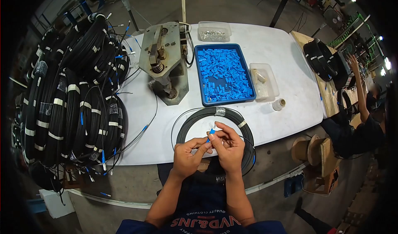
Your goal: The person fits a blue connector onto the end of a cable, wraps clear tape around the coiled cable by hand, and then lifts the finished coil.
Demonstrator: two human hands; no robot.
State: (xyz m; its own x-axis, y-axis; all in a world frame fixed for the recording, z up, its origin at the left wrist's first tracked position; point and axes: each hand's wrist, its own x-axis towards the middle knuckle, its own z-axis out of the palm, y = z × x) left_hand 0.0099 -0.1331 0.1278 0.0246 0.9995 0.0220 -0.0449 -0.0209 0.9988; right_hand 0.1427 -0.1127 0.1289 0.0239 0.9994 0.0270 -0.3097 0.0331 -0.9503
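Both of my hands meet above the front edge of the white table (286, 55). A small blue cable connector (212, 131) with a whitish tip sits between their fingertips. My right hand (229, 147) is closed on it, thumb and index finger near its upper end. Lower down, my left hand (186, 156) pinches the same connector, partly hiding it. Beneath the hands lies a coil of black cable (246, 130), bound with pale tape and hanging over the table edge toward my lap.
A blue tray (199, 76) of small blue parts stands beyond the coil, with a metal press (166, 59) to its left. Clear plastic boxes (214, 35) and a white spool (279, 104) are nearby. Cable coils (70, 109) crowd the left; a person (356, 134) is at right.
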